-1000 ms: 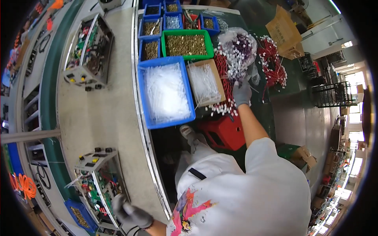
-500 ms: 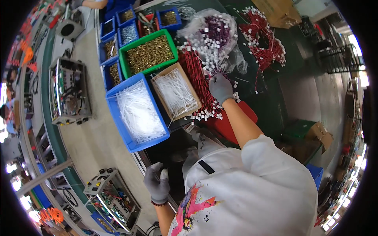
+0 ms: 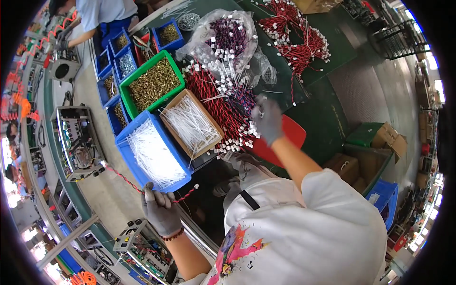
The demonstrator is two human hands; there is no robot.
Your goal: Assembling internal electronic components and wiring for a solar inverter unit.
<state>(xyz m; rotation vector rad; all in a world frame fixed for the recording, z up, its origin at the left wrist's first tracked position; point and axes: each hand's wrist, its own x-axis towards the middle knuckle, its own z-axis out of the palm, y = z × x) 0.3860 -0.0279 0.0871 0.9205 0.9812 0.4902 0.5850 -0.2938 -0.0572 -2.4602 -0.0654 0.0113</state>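
My left hand (image 3: 162, 214), in a grey glove, is closed round a short red twisted wire lead (image 3: 124, 179). The lead sticks out on both sides of the fingers, with white connectors at its ends. It hangs beside the front edge of a blue bin of white cable ties (image 3: 156, 154). My right hand (image 3: 269, 121), also gloved, is smeared by motion, and whether its fingers hold anything cannot be made out. It is just right of a pile of purple wire leads (image 3: 241, 100), which lies against a bundle of red twisted leads (image 3: 213, 99).
A cardboard box of cable ties (image 3: 192, 126), a green bin of brass fittings (image 3: 154, 85) and several small blue bins stand left of the wires. Behind lies a plastic bag of purple leads (image 3: 228, 40). A red tub (image 3: 292, 137) is under my right forearm. Someone works at far left.
My left hand, earlier low with no lead visible, is now raised at the bin and grips a red lead. My right hand has shifted slightly down from the wire pile. The view has turned.
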